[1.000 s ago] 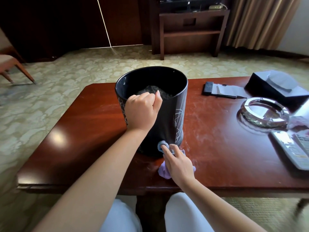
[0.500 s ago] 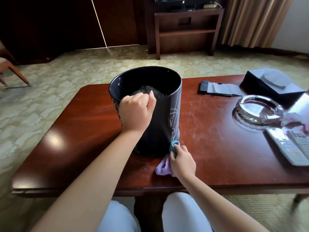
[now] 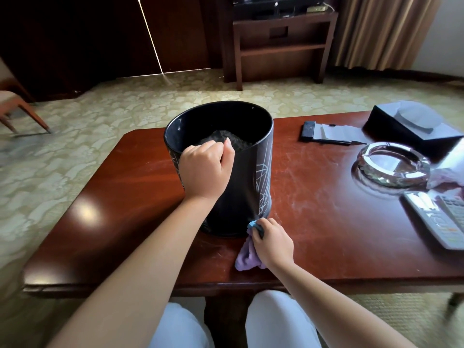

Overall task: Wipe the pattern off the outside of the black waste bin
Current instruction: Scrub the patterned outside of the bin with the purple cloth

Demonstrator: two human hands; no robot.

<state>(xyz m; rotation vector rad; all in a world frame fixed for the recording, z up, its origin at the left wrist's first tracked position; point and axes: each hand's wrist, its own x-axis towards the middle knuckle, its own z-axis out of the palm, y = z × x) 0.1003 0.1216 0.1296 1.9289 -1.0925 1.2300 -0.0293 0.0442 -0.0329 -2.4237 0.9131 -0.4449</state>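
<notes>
Near rim of the black waste bin [image 3: 241,187] is being gripped by the left hand [image 3: 204,169], fingers curled over the edge into the opening, thumb laid along the top. A purple cloth [image 3: 247,256] is being pinched in the curled fingers of the right hand [image 3: 272,241], its bunched blue tip being pressed against the bin's base at the lower right; the loose end is being trailed on the table [image 3: 326,222] toward the near edge. Bin is being kept upright on the left-centre of the table, set back from the near edge and close to the far one. White line pattern [image 3: 263,179] is being shown on the bin's right side wall, more lines being glimpsed on the left wall beside the left wrist. Dark crumpled material is being seen inside the bin, exact kind cannot be told.

Bare tabletop is being left open left of the bin out to the rounded left corner, and between bin and the right-side items. Well apart to the right: glass ashtray [image 3: 393,167], dark tissue box [image 3: 411,128] behind it, flat black item with paper [image 3: 326,133], remote controls [image 3: 442,219] near the right edge. White-clad knees [image 3: 276,320] are being held just under the near table edge
</notes>
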